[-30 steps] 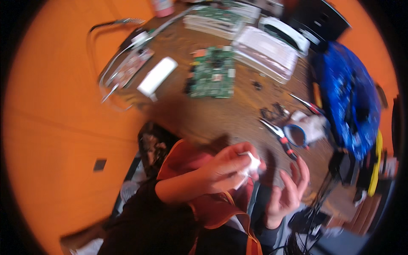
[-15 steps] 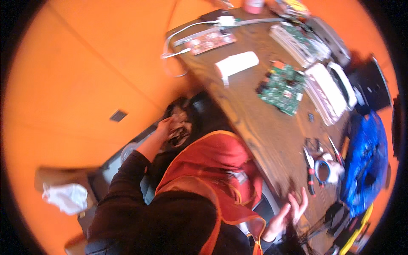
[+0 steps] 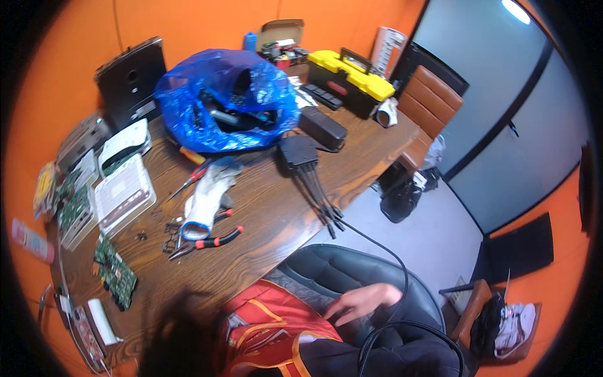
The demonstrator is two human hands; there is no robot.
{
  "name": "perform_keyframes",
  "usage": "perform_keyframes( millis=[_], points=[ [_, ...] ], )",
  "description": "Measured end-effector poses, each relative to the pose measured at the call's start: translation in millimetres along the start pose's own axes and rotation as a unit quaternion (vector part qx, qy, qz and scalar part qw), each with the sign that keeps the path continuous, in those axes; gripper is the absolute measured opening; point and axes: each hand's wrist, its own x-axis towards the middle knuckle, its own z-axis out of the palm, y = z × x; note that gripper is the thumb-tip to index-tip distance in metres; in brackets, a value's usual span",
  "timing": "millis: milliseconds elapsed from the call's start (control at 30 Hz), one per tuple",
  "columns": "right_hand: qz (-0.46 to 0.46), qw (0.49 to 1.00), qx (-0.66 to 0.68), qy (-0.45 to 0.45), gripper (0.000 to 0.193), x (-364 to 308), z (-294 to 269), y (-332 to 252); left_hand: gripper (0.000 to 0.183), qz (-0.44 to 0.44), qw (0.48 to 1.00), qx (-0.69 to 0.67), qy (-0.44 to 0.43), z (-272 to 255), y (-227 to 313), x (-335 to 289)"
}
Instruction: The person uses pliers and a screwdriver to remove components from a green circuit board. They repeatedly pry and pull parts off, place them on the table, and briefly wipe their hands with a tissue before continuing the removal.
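My right hand hangs beside the red apron with orange trim, over the dark padded chair. Its fingers are loosely stretched and nothing shows in them. By the wrist passes a black cable, which runs from a black box with several leads on the table and loops over my lap. My left hand is out of view. Nearest on the wooden table lie red-and-black pliers and a white work glove. A dark blurred shape covers the table's near left part.
A blue plastic bag with dark items stands at the back. Beside it are a black power brick and a yellow-and-black toolbox. Circuit boards and white casings lie at left. A brown chair stands beyond the table.
The view has swung right, bringing the toolbox, door and chairs into sight. My left hand, earlier low beside the table, has left the picture. My right hand is now away from the table edge.
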Motion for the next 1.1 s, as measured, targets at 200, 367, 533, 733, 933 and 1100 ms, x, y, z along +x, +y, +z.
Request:
perform_keyframes(
  millis=[200, 367, 533, 733, 933, 1100],
  points=[
    [0.336, 0.844, -0.141, 0.393, 0.021, -120.2, -56.1, -6.3, 0.042, -0.01, 1.0, -0.014, 0.007, 4.6, 6.6, -0.1],
    [0.388, 0.585, -0.398, 0.591, 0.019, -126.0, -158.6, 20.8, 0.045, -0.002, 1.0, -0.008, 0.004, -0.6, 5.8, -9.5],
    [0.382, 0.521, -0.413, 0.642, 0.051, -109.1, -307.4, 91.0, 0.039, -0.029, 0.988, 0.035, 0.151, -28.9, -43.2, -135.2],
    [0.518, 0.462, -0.392, 0.604, 0.054, -115.9, -400.0, 151.4, 0.036, -0.166, 0.864, 0.054, 0.472, -20.4, -123.8, -360.6],
    [0.312, 0.426, -0.395, 0.752, 0.045, -148.5, -388.6, 103.3, 0.037, -0.178, 0.79, 0.051, 0.584, 31.0, -115.7, -455.5],
    [0.079, 0.388, -0.392, 0.83, 0.019, -163.4, -374.6, 23.5, 0.026, -0.103, 0.806, 0.128, 0.568, 40.0, -37.5, -395.7]
  ],
)
